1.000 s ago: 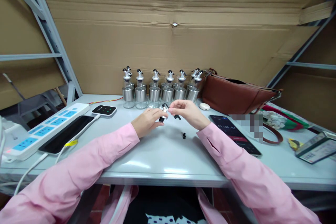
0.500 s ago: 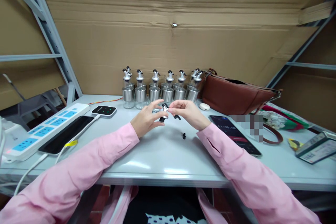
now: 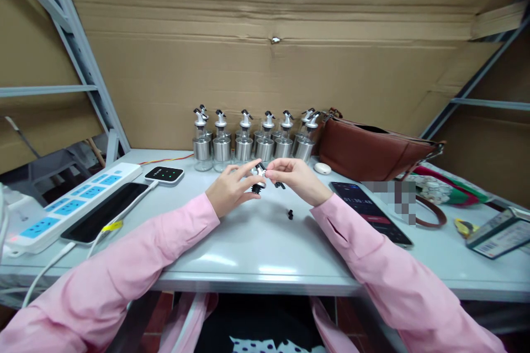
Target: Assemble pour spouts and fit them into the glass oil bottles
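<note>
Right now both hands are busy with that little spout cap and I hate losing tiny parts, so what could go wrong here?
The spout cap is pinched only at the fingertips of the left hand and right hand, above the table; it might slip. A small black part lies loose by the right sleeve, which could brush it away. The bottles stand close behind the hands, so a jerk might topple one.

A: Pourer cap (image 3: 258,175)?
B: Small, white and black, held tilted above the table (image 3: 256,242), just in front of the row of bottles (image 3: 252,142).
A: Loose bits?
B: One tiny black piece (image 3: 290,213) on the table, nearer than the cap.
</note>
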Available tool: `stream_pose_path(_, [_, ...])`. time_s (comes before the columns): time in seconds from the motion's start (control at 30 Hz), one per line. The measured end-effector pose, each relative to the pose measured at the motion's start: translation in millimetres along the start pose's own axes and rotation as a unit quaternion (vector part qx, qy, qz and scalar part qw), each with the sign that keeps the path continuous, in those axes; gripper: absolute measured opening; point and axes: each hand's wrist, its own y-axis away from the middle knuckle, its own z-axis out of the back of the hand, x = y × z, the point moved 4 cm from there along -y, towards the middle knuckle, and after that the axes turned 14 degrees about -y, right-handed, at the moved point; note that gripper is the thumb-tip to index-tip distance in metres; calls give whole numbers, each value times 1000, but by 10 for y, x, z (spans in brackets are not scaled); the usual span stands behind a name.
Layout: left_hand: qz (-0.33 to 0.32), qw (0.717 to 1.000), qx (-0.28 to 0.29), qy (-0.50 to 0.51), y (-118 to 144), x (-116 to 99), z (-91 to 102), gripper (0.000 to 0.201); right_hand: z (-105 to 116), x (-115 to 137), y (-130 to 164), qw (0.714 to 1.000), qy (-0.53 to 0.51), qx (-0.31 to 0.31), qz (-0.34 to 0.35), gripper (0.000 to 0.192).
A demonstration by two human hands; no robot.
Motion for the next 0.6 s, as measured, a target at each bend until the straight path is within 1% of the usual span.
stream_pose_path(0.1, [-10,999,-19,-34,-10,-33,-5,23,6,-12,-7,1000,-10,2,4,24])
stream_pose_path(0.2, [-18,998,-31,-47,-15,-60,-13,21,10,-29,-15,1000,-19,9,6,24])
stream_pose_path(0.47, [-3,1000,-17,-15,-3,-59,-13,24,3,-42,-18,998,-55,15,2,26])
stream_pose_path(0.6, [-3,1000,-22,-17,-5,-61,-6,23,8,-49,-20,998,-67,12,0,28])
